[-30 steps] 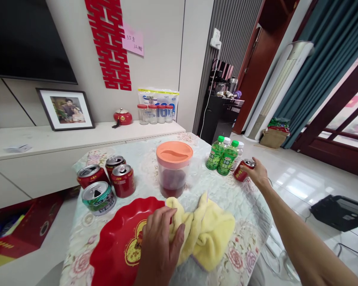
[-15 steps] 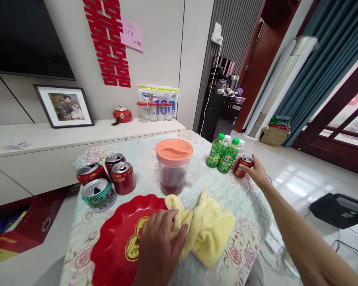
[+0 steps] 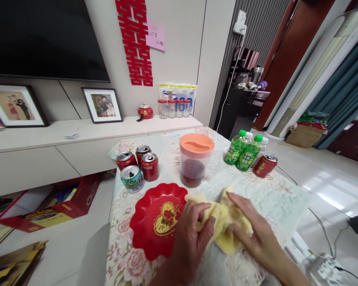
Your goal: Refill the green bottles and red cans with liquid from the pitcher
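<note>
A crumpled yellow towel [image 3: 217, 216] lies on the table, and both hands are on it. My left hand [image 3: 191, 234] has its fingers curled round the towel's left part, beside the red scalloped plate [image 3: 143, 214]. From the right, my right hand [image 3: 256, 230] grips the cloth between thumb and fingers, slightly blurred. Behind the towel stands a clear plastic pitcher [image 3: 192, 171] with an orange lid and dark liquid inside. Farther right, a red drink can [image 3: 265, 165] stands next to green-capped bottles [image 3: 248, 155].
Several opened cans, among them a green one [image 3: 132, 179], cluster at the table's left. The flowered tablecloth [image 3: 134, 264] covers the table. Behind is a white cabinet [image 3: 107, 135] with framed photos and glass jars [image 3: 171, 109]. A red box [image 3: 74, 202] sits on the floor.
My right hand has let go of the red can beside the bottles and come back left onto the towel. My left hand stays on the towel. The view has turned left.
</note>
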`<state>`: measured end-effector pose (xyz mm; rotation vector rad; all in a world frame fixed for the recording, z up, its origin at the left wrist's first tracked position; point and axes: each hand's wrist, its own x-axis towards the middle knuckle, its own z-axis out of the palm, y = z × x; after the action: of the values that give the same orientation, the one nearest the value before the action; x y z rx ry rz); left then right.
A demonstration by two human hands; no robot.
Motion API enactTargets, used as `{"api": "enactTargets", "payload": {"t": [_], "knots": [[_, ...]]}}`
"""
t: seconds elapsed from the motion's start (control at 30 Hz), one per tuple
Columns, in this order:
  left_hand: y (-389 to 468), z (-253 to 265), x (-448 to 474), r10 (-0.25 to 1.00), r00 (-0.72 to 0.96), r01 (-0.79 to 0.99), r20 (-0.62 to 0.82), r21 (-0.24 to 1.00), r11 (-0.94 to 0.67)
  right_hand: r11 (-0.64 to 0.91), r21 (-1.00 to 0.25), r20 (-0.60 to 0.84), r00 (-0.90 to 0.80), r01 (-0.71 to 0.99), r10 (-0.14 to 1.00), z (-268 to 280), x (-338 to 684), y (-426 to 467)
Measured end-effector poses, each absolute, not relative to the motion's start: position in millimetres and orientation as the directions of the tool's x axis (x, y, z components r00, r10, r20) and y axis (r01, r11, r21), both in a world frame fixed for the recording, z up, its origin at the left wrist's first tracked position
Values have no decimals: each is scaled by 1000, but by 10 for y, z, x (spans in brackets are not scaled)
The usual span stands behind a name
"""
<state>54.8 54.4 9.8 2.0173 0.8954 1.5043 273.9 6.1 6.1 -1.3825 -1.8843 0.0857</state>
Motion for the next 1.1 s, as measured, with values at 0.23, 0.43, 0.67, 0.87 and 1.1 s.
{"api": "enactTargets", "payload": {"t": [0.23,0.43,0.67,0.87,1.1], "knots": [[374,47,605,775,285,-52,564,816,-576,555,-241,642,-298,796,706,155,2310,19],[416,117,637,708,88,120,701,698,-706,162,141,727,-213,977,653,-98,2686,266],[623,160,483,703,-59,382,709,667,-640,221,142,791,-245,965,561,-427,2389,324],[1151,367,-62,747,-99,656,657,608,-448,317,80,840,-235,945,489,-388,2439,276],[1808,870,-530,911,-28,942,412,317,-114,338,-1,854,-175,941,490,-411,2460,265]]}}
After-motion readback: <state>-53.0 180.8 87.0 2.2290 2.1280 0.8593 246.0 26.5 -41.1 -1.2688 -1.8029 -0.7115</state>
